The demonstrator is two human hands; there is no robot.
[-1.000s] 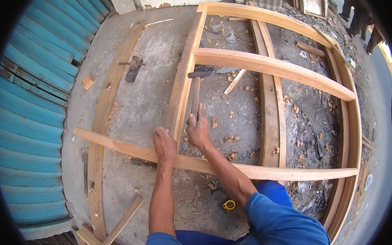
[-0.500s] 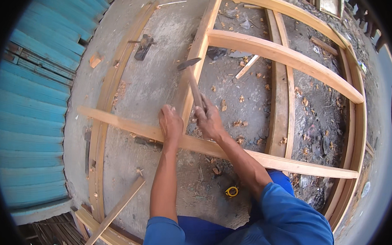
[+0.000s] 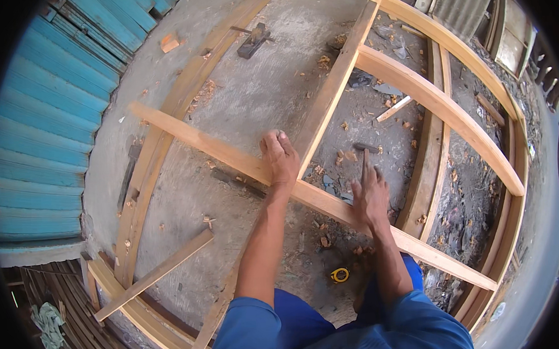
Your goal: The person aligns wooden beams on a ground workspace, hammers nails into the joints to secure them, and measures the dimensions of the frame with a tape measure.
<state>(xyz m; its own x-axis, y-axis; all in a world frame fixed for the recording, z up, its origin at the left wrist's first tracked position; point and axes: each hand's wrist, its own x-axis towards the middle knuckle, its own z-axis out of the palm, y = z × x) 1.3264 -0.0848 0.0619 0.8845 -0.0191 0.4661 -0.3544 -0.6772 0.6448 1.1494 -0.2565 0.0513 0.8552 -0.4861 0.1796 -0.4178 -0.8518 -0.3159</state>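
My right hand (image 3: 372,198) is closed round the handle of a hammer (image 3: 367,148), whose dark head points away from me, low over the frame's open bay. My left hand (image 3: 280,159) has its fingers curled beside the joint where a long wooden crosspiece (image 3: 209,146) meets a wooden rail (image 3: 338,81). What those fingers hold, if anything, is hidden. Both pieces belong to a large pale wooden frame (image 3: 438,99) lying around me. The crosspiece runs under my left wrist and past my right wrist.
A hand plane (image 3: 254,41) stands on the concrete at the far left, by a long plank (image 3: 165,136). A yellow tape measure (image 3: 339,275) lies near my legs. Wood shavings (image 3: 347,157) litter the ground. Blue corrugated sheeting (image 3: 47,141) borders the left, and loose sticks (image 3: 73,308) lie below it.
My right hand and the hammer have come down from above the rail to its right side, nearer me. My left hand stays by the joint. The whole view has shifted and turned.
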